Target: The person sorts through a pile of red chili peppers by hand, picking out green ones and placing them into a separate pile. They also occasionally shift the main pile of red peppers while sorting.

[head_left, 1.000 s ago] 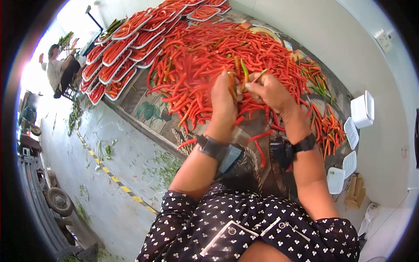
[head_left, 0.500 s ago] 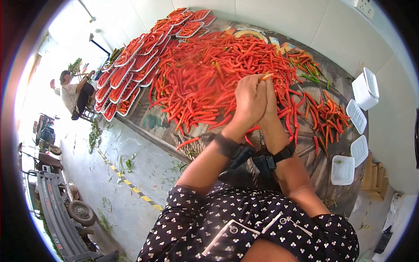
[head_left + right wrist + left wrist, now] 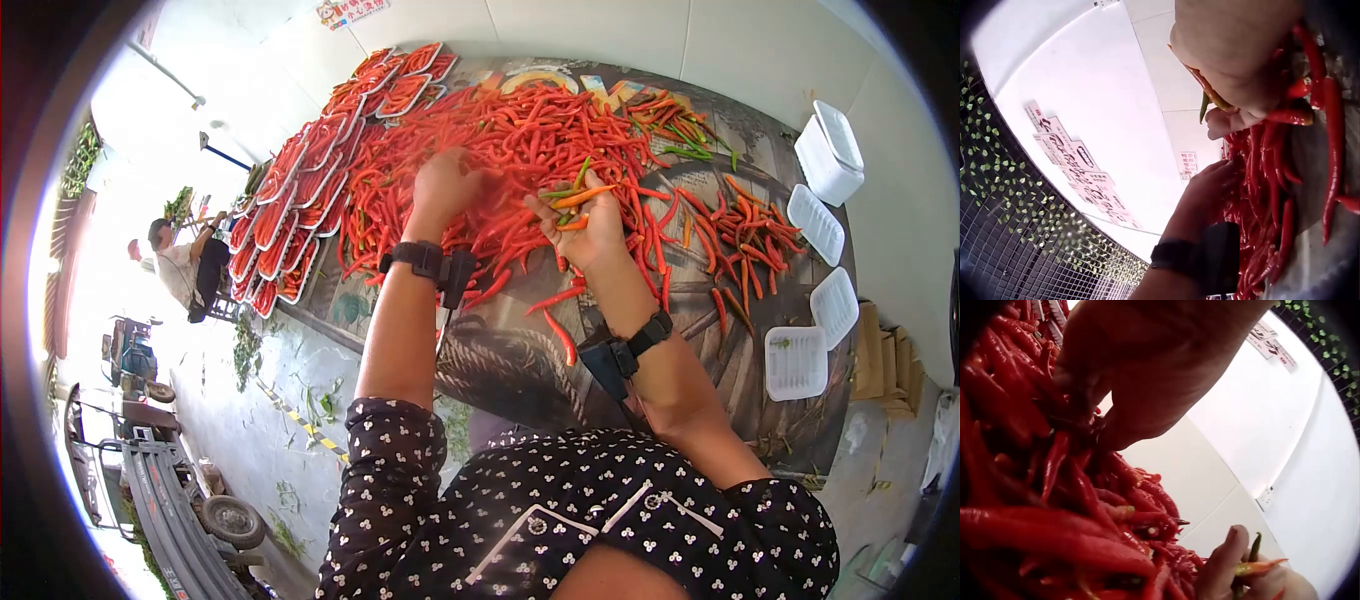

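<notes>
Palm turned up, my right hand (image 3: 597,232) holds several orange and green chilli peppers (image 3: 580,198) between curled fingers and thumb. In the right wrist view an orange-green chilli (image 3: 1210,92) sticks out past that hand's fingers. My left hand (image 3: 445,188) reaches down into the big pile of red chilli peppers (image 3: 540,130), left of the right hand. Seen from the left wrist, the left hand (image 3: 1141,369) has bent fingers with thumb and fingertips close together among red chillies (image 3: 1054,465); I cannot tell whether they pinch one.
Filled chilli trays (image 3: 283,205) are stacked at the table's left. White containers (image 3: 832,155) and white trays (image 3: 797,362) line the right edge. Smaller heaps of orange-red chillies (image 3: 745,240) and greenish chillies (image 3: 690,130) lie right of the pile. Another person (image 3: 180,265) sits far left.
The hands were together over the pile, then pressed close to each other. Now they are apart: the left has moved left into the pile, the right shows chillies in its upturned palm.
</notes>
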Demonstrator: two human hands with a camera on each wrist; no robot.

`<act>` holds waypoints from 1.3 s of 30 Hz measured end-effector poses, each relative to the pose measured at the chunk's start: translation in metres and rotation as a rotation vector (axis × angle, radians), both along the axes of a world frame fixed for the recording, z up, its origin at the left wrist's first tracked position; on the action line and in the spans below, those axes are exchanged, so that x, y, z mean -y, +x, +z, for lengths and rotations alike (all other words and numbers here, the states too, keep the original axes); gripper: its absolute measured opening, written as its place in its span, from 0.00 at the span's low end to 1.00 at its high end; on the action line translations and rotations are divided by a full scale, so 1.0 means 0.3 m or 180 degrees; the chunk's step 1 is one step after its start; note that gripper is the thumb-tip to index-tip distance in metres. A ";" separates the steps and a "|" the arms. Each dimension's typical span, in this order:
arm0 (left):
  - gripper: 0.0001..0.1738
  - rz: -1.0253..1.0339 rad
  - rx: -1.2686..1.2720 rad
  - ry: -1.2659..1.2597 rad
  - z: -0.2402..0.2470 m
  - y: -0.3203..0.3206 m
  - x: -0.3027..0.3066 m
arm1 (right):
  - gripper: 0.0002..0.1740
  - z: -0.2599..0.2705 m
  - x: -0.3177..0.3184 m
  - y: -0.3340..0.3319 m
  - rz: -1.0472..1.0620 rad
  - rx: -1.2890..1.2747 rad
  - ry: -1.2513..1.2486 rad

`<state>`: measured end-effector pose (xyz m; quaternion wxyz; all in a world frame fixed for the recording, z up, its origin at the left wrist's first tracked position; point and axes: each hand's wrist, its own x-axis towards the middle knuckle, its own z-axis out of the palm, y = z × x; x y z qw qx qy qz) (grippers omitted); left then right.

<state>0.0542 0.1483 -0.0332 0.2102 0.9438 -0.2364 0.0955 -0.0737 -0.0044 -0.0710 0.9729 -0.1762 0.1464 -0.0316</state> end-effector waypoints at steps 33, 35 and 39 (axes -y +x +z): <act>0.11 -0.0534 -0.0373 -0.0909 0.089 -0.103 -0.081 | 0.11 -0.025 -0.031 -0.004 0.0647 0.0178 0.0099; 0.09 -0.0723 -0.0623 -0.1101 0.124 -0.148 -0.043 | 0.13 0.013 -0.042 -0.026 0.0701 0.0085 -0.0268; 0.10 -0.1381 -0.1584 -0.1232 0.189 -0.250 0.007 | 0.13 0.078 -0.066 -0.062 0.0626 0.0072 -0.0568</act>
